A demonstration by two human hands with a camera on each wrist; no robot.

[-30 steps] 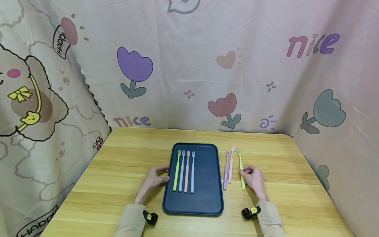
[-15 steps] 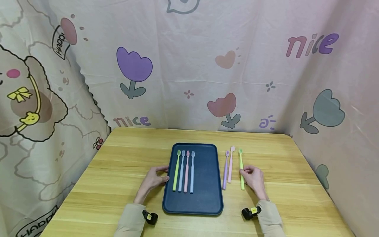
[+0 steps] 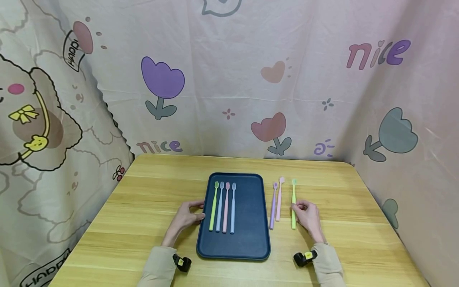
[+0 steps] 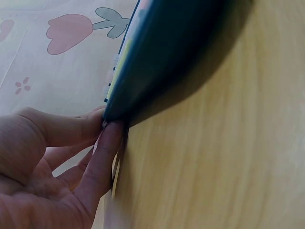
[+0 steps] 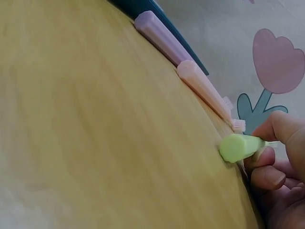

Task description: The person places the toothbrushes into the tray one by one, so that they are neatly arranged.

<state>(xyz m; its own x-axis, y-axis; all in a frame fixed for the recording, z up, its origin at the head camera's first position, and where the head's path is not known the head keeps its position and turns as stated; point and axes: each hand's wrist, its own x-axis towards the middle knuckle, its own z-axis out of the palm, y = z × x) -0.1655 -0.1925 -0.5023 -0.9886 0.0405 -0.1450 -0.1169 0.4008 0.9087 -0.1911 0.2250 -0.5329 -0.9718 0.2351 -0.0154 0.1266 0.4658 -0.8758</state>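
Observation:
My right hand (image 3: 307,216) pinches a light green toothbrush (image 3: 293,219) between thumb and fingers, to the right of the tray. In the right wrist view its handle end (image 5: 236,148) points toward the camera, at or just above the table. Left of it lie a purple toothbrush (image 3: 273,211) and a pink toothbrush (image 3: 279,205), bristles at the far end. The left hand (image 3: 186,216) holds the left rim of a dark blue tray (image 3: 251,239), thumb and fingers pinching its edge (image 4: 114,112). On the tray, a green toothbrush (image 3: 213,213), two blue ones and a pink one (image 3: 225,213) lie side by side.
The wooden table (image 3: 154,179) extends around the tray on all sides. A printed curtain (image 3: 222,79) hangs behind the table and along both sides. Each sleeved wrist carries a small black camera (image 3: 182,263).
The held green toothbrush has turned slightly, its bristle end swinging right, away from the pink one. The left hand and tray stay where they were.

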